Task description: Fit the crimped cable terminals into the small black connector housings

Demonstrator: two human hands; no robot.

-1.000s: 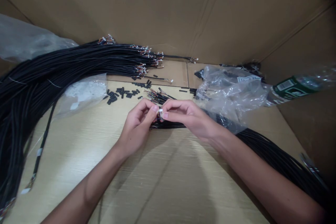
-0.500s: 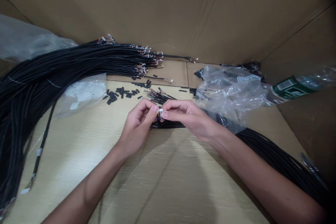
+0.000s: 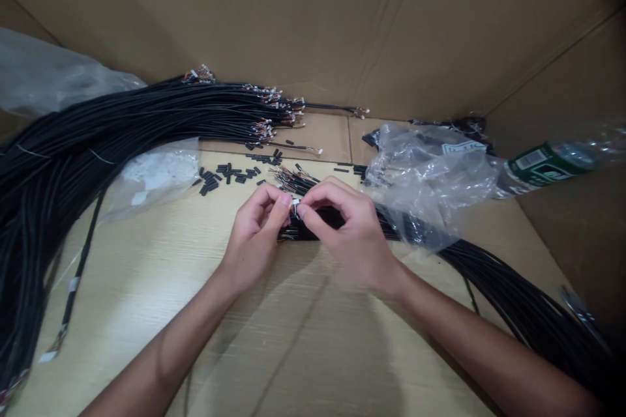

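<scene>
My left hand [image 3: 257,234] and my right hand [image 3: 345,231] meet at the middle of the cardboard work surface [image 3: 147,273]. Both pinch a small white connector [image 3: 295,203] at the end of a black cable. The fingers of both hands are closed around it. Under the hands lies a bundle of black cables [image 3: 513,293] with bare coloured wire ends [image 3: 288,177], running off to the lower right.
A big bundle of black cables with connectors [image 3: 98,137] sweeps from the left to the back. Short black sleeve pieces [image 3: 229,174] lie scattered behind the hands. Crumpled clear plastic bags [image 3: 430,169] and a green-labelled bottle [image 3: 542,166] sit right. Cardboard walls [image 3: 317,19] surround everything.
My right hand has turned and shifted slightly left and toward me, its wrist swinging down. The left hand has hardly moved; the connector stays pinched between both.
</scene>
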